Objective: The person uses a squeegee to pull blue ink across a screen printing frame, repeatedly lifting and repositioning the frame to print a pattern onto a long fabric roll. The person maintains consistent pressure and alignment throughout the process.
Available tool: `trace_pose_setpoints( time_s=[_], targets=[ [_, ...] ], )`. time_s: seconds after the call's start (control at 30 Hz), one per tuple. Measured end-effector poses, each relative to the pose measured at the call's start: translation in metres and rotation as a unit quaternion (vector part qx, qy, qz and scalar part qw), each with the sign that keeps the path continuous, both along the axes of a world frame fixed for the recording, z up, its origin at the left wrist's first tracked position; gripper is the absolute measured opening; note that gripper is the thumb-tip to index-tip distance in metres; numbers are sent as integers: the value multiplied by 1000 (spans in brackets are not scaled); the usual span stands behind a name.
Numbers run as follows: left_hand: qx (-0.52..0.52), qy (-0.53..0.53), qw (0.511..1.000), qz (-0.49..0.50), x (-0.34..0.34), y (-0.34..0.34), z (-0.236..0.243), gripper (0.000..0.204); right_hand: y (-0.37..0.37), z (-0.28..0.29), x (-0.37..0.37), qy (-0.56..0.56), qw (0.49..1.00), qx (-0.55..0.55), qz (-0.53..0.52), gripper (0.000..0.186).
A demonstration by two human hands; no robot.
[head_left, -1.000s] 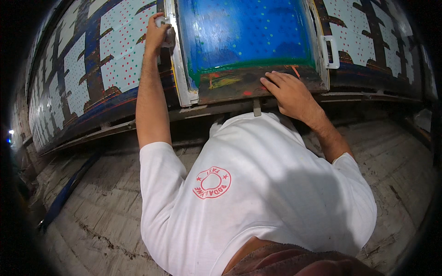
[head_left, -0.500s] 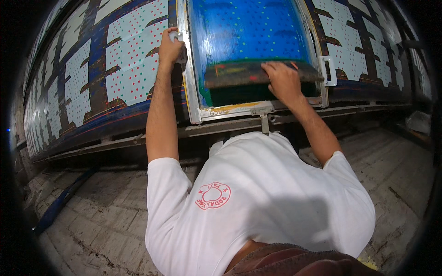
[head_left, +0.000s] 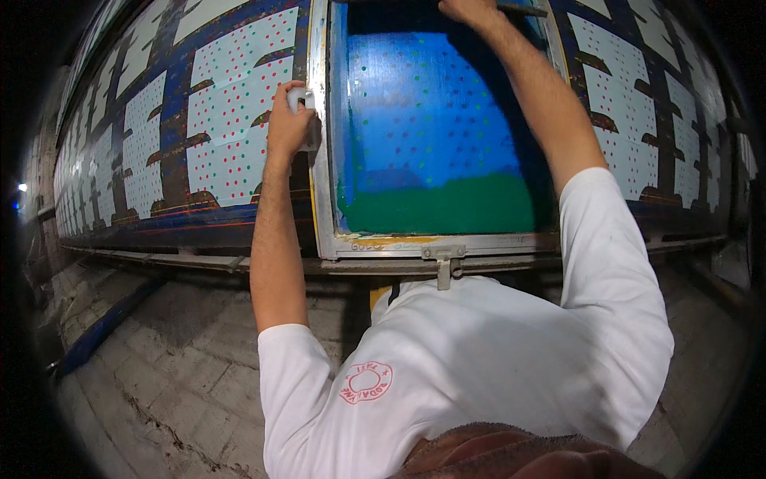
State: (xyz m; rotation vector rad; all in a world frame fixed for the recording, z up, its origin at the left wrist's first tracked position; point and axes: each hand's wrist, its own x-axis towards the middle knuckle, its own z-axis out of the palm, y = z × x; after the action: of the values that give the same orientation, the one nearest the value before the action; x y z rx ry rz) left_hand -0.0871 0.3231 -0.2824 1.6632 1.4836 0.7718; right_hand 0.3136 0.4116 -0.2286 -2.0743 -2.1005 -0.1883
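Note:
A metal-framed printing screen (head_left: 319,199) lies before me, its blue mesh (head_left: 415,104) showing dots and a green ink band (head_left: 447,207) along the near end. My left hand (head_left: 289,120) is closed round the white handle (head_left: 309,97) on the frame's left side. At the far end of the screen, my right hand (head_left: 469,9) grips a squeegee (head_left: 523,9), a dark bar lying across the mesh. The picture's upper edge cuts off part of that hand and most of the squeegee.
Pale sheets with red and green dots (head_left: 231,136) lie on the dark printing table to the left. More dotted sheets (head_left: 622,120) lie to the right. A metal rail (head_left: 183,259) runs along the table's near edge, above a grey paved floor (head_left: 183,359).
My right hand has moved the squeegee from the near end of the screen to the far end, and the green band now shows uncovered. My left hand still holds the handle.

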Motion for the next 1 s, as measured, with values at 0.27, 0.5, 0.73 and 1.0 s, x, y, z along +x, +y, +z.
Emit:
trace_pose_setpoints(
  time_s=[0.27,0.5,0.73,1.0],
  targets=[
    [15,20,1000,-6,1,-2,4,54,80,30,33,-49,993,-107,34,28],
    [-27,8,1000,8,-1,-2,3,56,98,20,49,19,997,-62,46,28],
    [-19,13,1000,3,3,-2,5,52,65,4,38,-40,992,-84,84,25],
    [-23,-49,996,67,-5,-3,-10,47,-126,12,-20,1,987,-141,78,22]
  ],
)
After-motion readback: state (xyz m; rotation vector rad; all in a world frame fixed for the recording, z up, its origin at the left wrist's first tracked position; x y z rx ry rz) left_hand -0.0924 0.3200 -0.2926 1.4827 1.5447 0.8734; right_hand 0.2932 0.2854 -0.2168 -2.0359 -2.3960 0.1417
